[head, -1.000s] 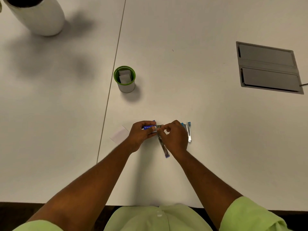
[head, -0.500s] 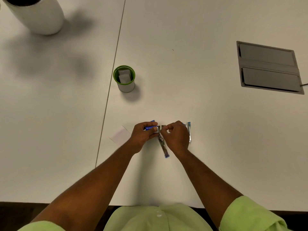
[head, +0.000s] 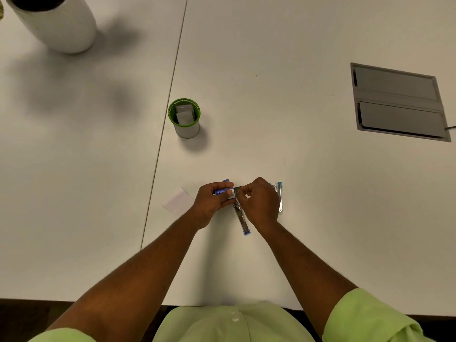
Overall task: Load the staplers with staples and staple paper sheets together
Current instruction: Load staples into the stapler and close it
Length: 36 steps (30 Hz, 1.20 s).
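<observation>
Loading step: left hand (head: pixel 212 201) grips a small blue staple box (head: pixel 224 192), right hand (head: pixel 259 201) pinches a silver staple strip (head: pixel 238 190) above an opened blue-tipped metal stapler (head: pixel 243 222); next, likely seating it carefully.

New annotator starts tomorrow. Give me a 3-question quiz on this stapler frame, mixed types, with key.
1. True or false: the green-rimmed cup lies tipped on its side.
2. Which hand holds the blue staple box? A) left B) right C) neither
3. Fill in: the opened stapler lies on the white ____.

Key: 1 false, it stands upright. 2 A, the left hand; the right hand pinches at the box's end. 3 table.
</observation>
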{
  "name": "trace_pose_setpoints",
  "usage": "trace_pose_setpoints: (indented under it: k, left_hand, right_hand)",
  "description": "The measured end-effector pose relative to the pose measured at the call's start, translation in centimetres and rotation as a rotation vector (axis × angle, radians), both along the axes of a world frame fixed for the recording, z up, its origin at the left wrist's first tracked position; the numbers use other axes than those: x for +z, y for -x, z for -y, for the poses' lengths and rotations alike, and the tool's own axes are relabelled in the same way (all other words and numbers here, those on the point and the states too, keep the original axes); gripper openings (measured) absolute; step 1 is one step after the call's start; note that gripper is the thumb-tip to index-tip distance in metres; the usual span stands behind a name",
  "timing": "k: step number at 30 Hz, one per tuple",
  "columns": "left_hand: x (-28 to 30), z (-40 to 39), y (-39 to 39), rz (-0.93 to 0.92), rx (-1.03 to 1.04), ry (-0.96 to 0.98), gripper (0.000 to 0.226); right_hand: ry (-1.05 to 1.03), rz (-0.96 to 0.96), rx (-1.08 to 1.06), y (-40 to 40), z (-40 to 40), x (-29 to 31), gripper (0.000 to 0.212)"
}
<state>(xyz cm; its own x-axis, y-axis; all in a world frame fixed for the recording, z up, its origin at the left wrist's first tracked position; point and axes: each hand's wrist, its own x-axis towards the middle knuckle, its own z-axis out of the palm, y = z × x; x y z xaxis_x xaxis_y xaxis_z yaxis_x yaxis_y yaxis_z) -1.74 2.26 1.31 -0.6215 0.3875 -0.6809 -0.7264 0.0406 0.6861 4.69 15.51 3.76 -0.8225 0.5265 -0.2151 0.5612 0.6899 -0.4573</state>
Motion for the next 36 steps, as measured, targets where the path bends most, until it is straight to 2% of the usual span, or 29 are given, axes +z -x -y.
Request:
trace_pose_setpoints:
  k: [4, 8, 12, 14, 16, 26, 36]
  left_hand:
    - [0.0, -0.2, -0.1, -0.010, 0.001, -0.019, 0.026]
    - [0.0, -0.5, 0.0, -0.002, 0.019, -0.015, 0.027]
    - [-0.1, -0.4, 0.1, 0.019, 0.030, -0.011, 0.028]
    - [-0.1, -0.4, 0.1, 0.024, 0.034, -0.015, 0.027]
    - [-0.1, -0.4, 0.2, 0.024, 0.033, -0.017, 0.027]
    - [0.0, -0.4, 0.2, 0.023, 0.019, -0.025, 0.025]
    - [-0.2, -0.4, 0.2, 0.049, 0.028, -0.038, 0.022]
  right_hand:
    - [0.026, -0.044, -0.047, 0.1, 0.2, 0.1, 0.011]
    - [0.101, -0.169, -0.092, -0.3, 0.2, 0.1, 0.018]
    - [0.160, -0.255, -0.086, -0.8, 0.1, -0.1, 0.007]
    - [0.172, -0.284, -0.098, -0.9, 0.1, 0.0, 0.008]
    - [0.185, -0.282, -0.112, -0.8, 0.2, 0.1, 0.015]
    - [0.163, -0.213, -0.087, -0.5, 0.2, 0.1, 0.016]
    - [0.259, -0.279, -0.147, -0.6, -0.2, 0.6, 0.019]
